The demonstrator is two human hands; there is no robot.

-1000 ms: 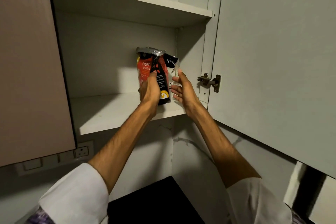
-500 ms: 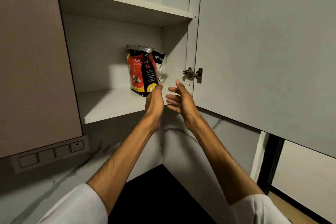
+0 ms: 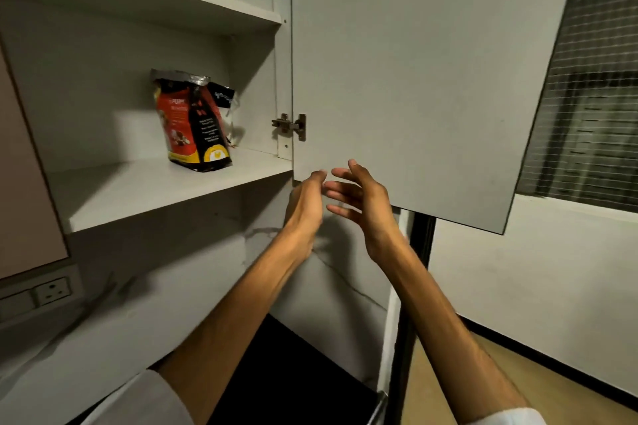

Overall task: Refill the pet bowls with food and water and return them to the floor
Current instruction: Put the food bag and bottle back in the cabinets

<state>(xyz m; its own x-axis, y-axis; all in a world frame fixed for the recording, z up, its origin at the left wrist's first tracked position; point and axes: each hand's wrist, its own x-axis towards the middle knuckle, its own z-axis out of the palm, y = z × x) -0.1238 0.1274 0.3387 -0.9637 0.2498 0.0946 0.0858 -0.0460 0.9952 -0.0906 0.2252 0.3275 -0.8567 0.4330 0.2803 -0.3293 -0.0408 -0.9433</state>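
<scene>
Pet food, in a red-and-black foil pouch with a crumpled silver top [image 3: 193, 121], stands upright on the lower white shelf [image 3: 155, 190] of the open wall cabinet, towards the right side wall and apart from both hands. No bowl is in view.

Risk, as I judge it: the pouch looks top-heavy and its mouth is loosely folded, so a knock to the shelf or a hard swing of the pale grey cabinet door [image 3: 414, 79] could tip it and spill kibble. The door's lower corner hangs at head height, a hazard if the person straightens up beneath it.

Hand pose: the left hand [image 3: 305, 203] is raised below the shelf edge, fingers straight and together, holding nothing. The right hand [image 3: 362, 200] is just beside it, fingers spread and relaxed, empty, in front of the door's lower edge; contact cannot be confirmed.
</scene>
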